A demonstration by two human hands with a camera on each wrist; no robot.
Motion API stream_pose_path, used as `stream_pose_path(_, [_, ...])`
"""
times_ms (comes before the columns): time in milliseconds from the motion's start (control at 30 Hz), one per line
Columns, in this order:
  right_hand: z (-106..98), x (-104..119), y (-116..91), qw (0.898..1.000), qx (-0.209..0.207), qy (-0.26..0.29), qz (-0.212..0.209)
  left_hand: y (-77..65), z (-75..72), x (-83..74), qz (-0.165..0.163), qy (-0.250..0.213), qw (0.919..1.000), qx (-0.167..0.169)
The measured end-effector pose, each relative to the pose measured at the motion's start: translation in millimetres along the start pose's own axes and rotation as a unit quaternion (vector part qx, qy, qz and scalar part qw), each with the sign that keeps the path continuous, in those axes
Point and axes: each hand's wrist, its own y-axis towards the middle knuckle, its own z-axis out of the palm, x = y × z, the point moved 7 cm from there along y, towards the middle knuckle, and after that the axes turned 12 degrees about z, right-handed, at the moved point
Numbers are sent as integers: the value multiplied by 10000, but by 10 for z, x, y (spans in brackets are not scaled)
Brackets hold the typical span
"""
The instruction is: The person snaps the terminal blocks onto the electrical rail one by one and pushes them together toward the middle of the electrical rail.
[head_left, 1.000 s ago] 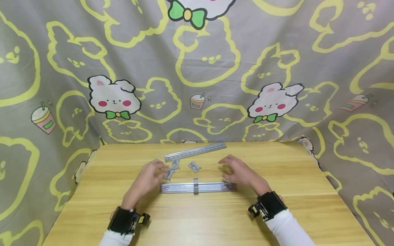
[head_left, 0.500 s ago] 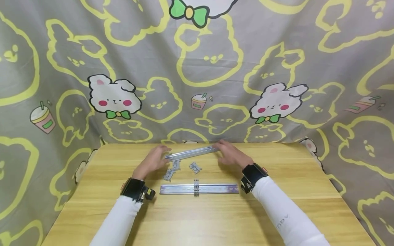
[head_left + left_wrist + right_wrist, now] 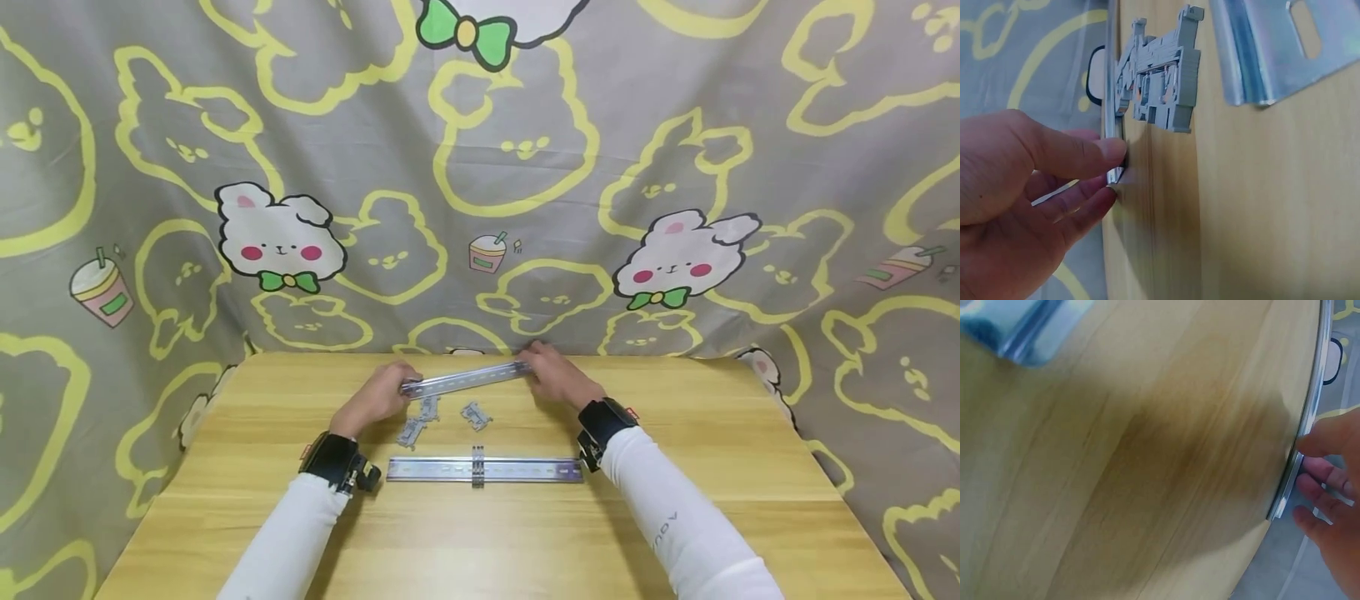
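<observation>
On your right sleeve (image 3: 678,533) runs dark lettering that seems to start AQU, turned away and cut short; the red tag (image 3: 633,413) on your right wristband (image 3: 606,423) is too small to read.

Take the loose clip (image 3: 475,415) as the clock's centre. The far rail (image 3: 466,380) lies at twelve, slanting up toward one. Your left hand (image 3: 378,393), between nine and ten, pinches its left end, thumb in front; your right hand (image 3: 557,377), at two, pinches the other end likewise. You have both hands clamped on that rail; whether it is raised off the wood is hard to say. Two more clips (image 3: 411,432) sit near eight and nine, and the near rail (image 3: 525,470) lies level at six with a dark block (image 3: 477,467) across its middle.

Your table (image 3: 480,550) is pale wood-grain; behind it hangs a grey curtain (image 3: 397,167) with yellow chick outlines, white rabbits (image 3: 281,242) and pink drink cups (image 3: 105,287). The top rabbit is cropped to its chin and green bow. Your hands cover the far rail's ends in the head view, and your right wrist view catches just a blurred corner of the near rail.
</observation>
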Motion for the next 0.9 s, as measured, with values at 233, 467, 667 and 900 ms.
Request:
stream_pose_path(233, [-50, -24, 15, 9998, -108, -170, 73, 97, -25, -41, 140, 53, 9999, -43])
stream_pose_path(467, [-51, 3, 16, 9999, 1, -138, 27, 90, -23, -50, 1, 218, 9997, -79])
stream_pose_path(667, [-76, 63, 20, 9997, 59, -70, -206, 6, -52, -23, -318, 216, 9992, -80])
stream_pose_path(900, [-277, 232, -133, 9985, -226, -31, -500, -122, -286, -196, -175, 166, 9991, -355])
